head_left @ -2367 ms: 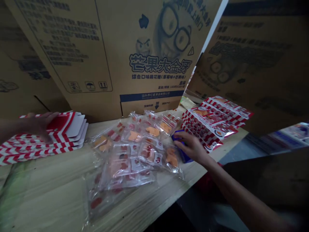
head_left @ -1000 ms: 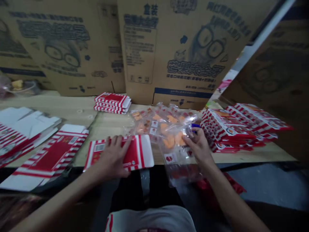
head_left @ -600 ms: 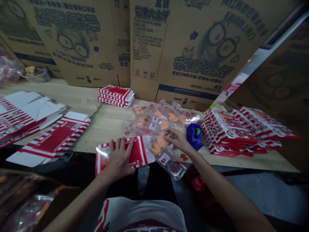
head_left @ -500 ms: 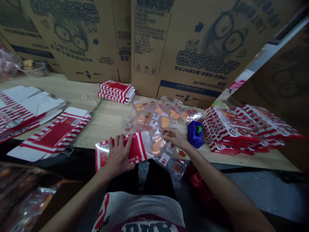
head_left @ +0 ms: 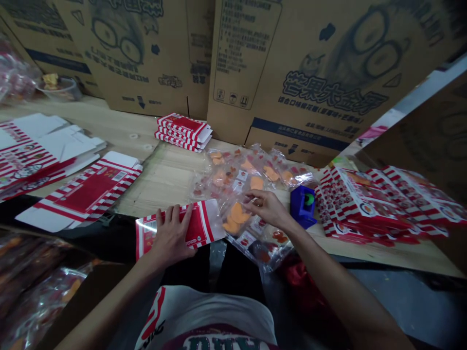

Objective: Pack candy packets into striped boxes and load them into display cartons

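My left hand [head_left: 170, 236] lies flat on a red-and-white striped flat box [head_left: 200, 226] at the near edge of the wooden table [head_left: 160, 177], holding it down. My right hand [head_left: 267, 207] pinches a clear candy packet [head_left: 237, 218] with orange pieces, drawn toward the box's open end. Behind it lies a heap of several clear candy packets [head_left: 248, 170]. A blue tape dispenser [head_left: 303, 206] stands just right of my right hand.
A small stack of flat striped boxes [head_left: 183, 131] sits at the back, more flat boxes [head_left: 87, 189] to the left. Filled striped boxes [head_left: 379, 204] are piled on the right. Large printed cartons [head_left: 277, 68] wall the table's far side.
My left hand brought a striped box from the stack to the near table edge. My right hand left the tape dispenser and drew a candy packet out of the heap toward the box.
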Demonstrator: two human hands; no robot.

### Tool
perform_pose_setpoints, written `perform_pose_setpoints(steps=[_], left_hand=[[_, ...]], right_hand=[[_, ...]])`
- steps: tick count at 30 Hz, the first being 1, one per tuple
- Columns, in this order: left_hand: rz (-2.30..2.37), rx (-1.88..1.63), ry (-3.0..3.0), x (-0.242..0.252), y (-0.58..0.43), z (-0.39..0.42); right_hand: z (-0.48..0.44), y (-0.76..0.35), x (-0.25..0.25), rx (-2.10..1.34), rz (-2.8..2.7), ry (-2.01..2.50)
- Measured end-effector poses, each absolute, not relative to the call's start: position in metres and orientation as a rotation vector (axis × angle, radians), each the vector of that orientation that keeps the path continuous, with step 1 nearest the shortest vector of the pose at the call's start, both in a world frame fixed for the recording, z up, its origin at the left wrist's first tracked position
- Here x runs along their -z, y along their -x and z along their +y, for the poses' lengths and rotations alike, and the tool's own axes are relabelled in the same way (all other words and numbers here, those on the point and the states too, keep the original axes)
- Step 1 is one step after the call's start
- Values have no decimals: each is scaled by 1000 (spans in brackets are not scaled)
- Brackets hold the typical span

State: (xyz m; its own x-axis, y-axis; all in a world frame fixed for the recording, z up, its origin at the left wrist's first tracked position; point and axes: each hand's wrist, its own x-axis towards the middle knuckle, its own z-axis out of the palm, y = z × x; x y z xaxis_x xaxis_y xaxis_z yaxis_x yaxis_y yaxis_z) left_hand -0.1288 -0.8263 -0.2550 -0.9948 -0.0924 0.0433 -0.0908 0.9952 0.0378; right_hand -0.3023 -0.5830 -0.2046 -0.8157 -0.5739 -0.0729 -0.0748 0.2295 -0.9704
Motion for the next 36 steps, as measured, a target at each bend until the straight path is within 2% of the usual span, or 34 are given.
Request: perform_pose_setpoints(steps=[11, 23, 30, 36], left_hand=[[-3072, 75, -192, 262, 129, -837], [-3099, 57, -224, 267, 132, -837], [-3122, -42, -218, 269, 133, -834], [-3136, -10, -223, 275, 133, -834]], right_hand=[[-578, 314, 187, 1728, 1981, 456], [-574, 315, 199, 1821, 1870, 416], [-582, 306, 191, 2028, 1783, 210], [-593, 300, 187, 2034, 1714, 190]])
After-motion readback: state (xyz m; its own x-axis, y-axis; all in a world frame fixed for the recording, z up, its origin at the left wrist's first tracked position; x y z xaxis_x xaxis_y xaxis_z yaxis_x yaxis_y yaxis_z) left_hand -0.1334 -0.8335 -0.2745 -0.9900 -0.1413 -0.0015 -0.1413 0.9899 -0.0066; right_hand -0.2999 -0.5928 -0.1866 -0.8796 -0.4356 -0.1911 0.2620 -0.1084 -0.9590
